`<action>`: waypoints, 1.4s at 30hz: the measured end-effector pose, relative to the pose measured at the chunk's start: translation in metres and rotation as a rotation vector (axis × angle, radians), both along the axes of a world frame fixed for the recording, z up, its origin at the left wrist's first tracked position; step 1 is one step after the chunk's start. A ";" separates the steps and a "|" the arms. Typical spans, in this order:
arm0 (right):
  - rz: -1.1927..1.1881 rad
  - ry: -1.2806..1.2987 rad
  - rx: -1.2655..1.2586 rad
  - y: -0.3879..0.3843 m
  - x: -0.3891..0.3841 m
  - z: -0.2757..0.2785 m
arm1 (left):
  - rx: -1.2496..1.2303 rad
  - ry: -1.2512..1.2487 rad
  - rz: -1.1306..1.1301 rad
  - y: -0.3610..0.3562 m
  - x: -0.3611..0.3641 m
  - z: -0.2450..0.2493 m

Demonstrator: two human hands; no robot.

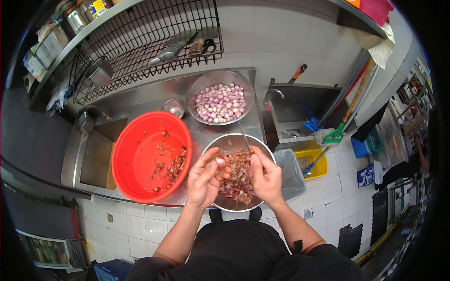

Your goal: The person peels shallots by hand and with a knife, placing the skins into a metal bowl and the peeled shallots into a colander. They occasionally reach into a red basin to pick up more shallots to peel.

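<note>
Between the thumb and fingers of my left hand (205, 181) is a small reddish shallot (221, 161). My right hand (266, 177) grips a small knife (244, 133), its thin blade pointing up and away; the handle is mostly hidden in my fingers. Both hands hover over a metal bowl (234, 138) that contains a heap of brown and purple shallot skins (240, 180). Behind it, a metal colander (191, 93) holds many peeled pink-white shallots (220, 104). Left of my hands, a tilted red basin (133, 161) contains scattered skins and some small unpeeled shallots.
A small steel bowl (174, 107) stands between basin and colander. Sinks lie at left (101, 154) and right (294, 133). A wire rack (140, 58) with utensils hangs above. Right of the bowl are a bin with a clear liner (288, 175) and a yellow bucket (319, 165).
</note>
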State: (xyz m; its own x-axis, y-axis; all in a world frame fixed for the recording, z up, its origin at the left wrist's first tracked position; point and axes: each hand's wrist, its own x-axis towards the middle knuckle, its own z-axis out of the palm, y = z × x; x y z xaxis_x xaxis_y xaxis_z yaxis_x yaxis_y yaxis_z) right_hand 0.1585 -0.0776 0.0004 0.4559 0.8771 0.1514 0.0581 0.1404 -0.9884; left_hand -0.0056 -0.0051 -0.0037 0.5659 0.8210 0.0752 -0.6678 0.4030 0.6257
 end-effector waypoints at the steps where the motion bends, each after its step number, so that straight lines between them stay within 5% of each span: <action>1: -0.042 -0.192 0.036 0.005 0.008 -0.016 | 0.000 -0.001 0.005 0.001 -0.002 0.000; 2: -0.084 -0.382 0.073 0.007 0.017 -0.031 | -0.005 0.004 -0.004 0.003 -0.003 -0.001; 3: 0.122 -0.357 -0.249 0.005 0.032 -0.043 | -0.009 0.008 -0.015 0.004 -0.004 -0.002; 6: 0.131 -0.473 -0.361 -0.005 0.028 -0.050 | -0.009 0.020 -0.003 0.007 -0.007 -0.010; 11: 0.309 0.006 -0.172 -0.024 -0.001 0.015 | 0.117 0.095 0.009 0.004 -0.008 -0.010; 18: 0.264 -0.354 0.233 -0.014 -0.016 0.022 | 0.261 0.212 0.061 -0.003 -0.009 0.002; 28: 0.221 -0.418 0.263 -0.019 -0.017 0.022 | 0.322 0.397 0.113 -0.018 -0.010 0.017; 31: 0.257 -0.262 0.241 -0.018 -0.012 0.031 | 0.304 0.415 0.086 -0.015 -0.013 0.013; 33: 0.310 0.008 0.042 -0.021 -0.010 0.036 | 0.311 0.339 0.011 -0.012 -0.014 0.017; 42: 0.324 0.071 0.017 -0.023 -0.016 0.042 | 0.106 0.049 -0.087 -0.001 -0.013 0.000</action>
State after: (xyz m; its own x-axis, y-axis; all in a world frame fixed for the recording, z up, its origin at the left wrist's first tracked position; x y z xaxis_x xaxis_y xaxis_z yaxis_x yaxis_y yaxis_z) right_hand 0.1420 -0.1004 0.0426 0.1633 0.9759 0.1450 -0.0614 0.1568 -0.9857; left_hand -0.0185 -0.0064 -0.0041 0.6400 0.7574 0.1292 -0.6008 0.3884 0.6987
